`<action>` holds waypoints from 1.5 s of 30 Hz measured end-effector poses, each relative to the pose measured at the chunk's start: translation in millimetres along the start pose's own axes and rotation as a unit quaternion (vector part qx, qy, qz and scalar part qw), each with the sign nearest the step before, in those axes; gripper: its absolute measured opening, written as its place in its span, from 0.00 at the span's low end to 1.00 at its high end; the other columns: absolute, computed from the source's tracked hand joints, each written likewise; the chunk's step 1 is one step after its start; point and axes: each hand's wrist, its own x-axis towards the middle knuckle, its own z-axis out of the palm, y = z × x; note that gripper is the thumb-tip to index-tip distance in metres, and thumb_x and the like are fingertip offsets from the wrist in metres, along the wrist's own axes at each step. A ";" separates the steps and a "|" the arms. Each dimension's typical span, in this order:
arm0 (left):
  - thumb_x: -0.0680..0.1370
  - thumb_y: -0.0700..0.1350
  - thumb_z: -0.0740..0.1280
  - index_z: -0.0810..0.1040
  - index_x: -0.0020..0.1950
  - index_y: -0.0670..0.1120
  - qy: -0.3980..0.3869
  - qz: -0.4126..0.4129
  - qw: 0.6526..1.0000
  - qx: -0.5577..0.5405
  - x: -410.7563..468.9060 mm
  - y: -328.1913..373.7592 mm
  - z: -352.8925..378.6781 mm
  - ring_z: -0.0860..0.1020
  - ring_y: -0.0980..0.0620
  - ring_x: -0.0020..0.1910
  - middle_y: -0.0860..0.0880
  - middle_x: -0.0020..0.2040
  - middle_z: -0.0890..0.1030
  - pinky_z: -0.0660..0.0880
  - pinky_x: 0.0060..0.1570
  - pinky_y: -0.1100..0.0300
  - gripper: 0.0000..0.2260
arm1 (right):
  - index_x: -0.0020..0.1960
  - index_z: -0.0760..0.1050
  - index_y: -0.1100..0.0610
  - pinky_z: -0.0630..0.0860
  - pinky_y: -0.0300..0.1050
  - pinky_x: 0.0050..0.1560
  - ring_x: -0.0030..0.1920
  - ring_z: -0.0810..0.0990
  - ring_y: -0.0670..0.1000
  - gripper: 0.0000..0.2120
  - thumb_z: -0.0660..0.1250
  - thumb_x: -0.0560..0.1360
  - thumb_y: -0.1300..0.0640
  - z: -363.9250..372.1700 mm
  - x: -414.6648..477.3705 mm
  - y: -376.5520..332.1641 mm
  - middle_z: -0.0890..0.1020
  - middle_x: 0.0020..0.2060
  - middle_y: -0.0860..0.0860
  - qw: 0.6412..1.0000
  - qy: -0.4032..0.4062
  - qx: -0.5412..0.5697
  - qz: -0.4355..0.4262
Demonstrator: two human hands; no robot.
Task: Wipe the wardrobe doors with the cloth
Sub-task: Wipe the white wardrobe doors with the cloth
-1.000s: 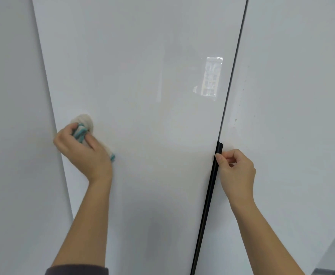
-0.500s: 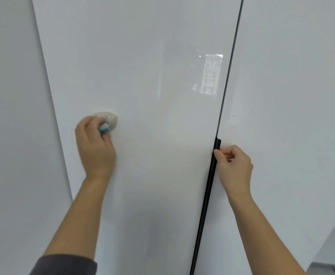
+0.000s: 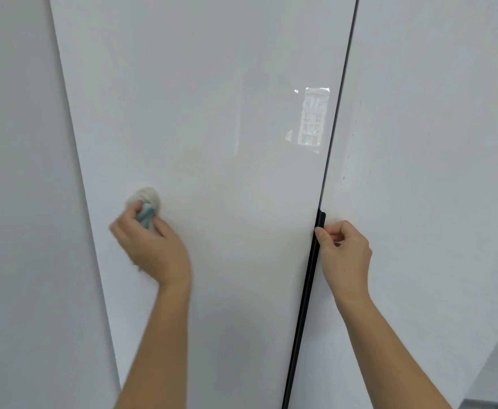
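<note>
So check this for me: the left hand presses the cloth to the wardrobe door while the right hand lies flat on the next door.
Wrong on the right hand: the head view shows it gripping the black handle strip at the door's edge, not lying flat. The left hand does press the cloth to the wardrobe door.

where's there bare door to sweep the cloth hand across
Open: the wide stretch of door between the cloth and the black handle, and everything above the left hand. Tight only at the handle, where the right hand grips.
</note>
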 end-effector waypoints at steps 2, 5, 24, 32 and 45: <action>0.73 0.33 0.64 0.76 0.58 0.36 -0.050 0.051 0.997 -0.005 -39.4 11.3 14.4 0.73 0.40 0.54 0.37 0.53 0.74 0.70 0.58 0.49 0.14 | 0.40 0.76 0.56 0.68 0.28 0.32 0.32 0.73 0.37 0.06 0.68 0.77 0.59 0.6 0.4 0.5 0.78 0.34 0.46 1.000 0.001 0.001 -0.004; 0.72 0.30 0.68 0.76 0.57 0.41 -0.134 0.158 0.978 -0.024 -98.0 35.8 32.8 0.72 0.43 0.50 0.42 0.51 0.74 0.72 0.51 0.49 0.16 | 0.40 0.76 0.57 0.68 0.29 0.32 0.31 0.73 0.37 0.06 0.68 0.76 0.59 -0.3 1.3 1.8 0.78 0.33 0.46 1.000 0.003 -0.001 -0.005; 0.73 0.30 0.64 0.80 0.54 0.42 -0.131 0.174 0.974 0.062 11.2 -56.2 -38.9 0.76 0.42 0.53 0.41 0.53 0.76 0.75 0.53 0.51 0.14 | 0.41 0.77 0.54 0.70 0.34 0.37 0.37 0.76 0.43 0.05 0.69 0.76 0.57 -1.5 -0.8 2.3 0.80 0.36 0.45 1.000 0.011 -0.014 -0.016; 0.75 0.34 0.65 0.79 0.58 0.43 -0.058 0.039 0.992 0.102 53.7 -71.7 -60.0 0.76 0.48 0.58 0.44 0.58 0.78 0.73 0.58 0.58 0.13 | 0.43 0.78 0.55 0.69 0.32 0.39 0.38 0.77 0.42 0.04 0.69 0.76 0.57 -4.5 -1.8 3.1 0.80 0.37 0.44 1.000 0.003 -0.009 -0.027; 0.73 0.36 0.70 0.80 0.55 0.44 -0.044 -0.046 0.998 0.005 -56.3 -8.5 -21.6 0.77 0.52 0.52 0.47 0.52 0.78 0.70 0.52 0.72 0.12 | 0.41 0.77 0.54 0.68 0.25 0.34 0.34 0.75 0.38 0.05 0.68 0.76 0.58 -2.1 1.0 5.6 0.79 0.35 0.44 1.000 0.002 0.004 -0.028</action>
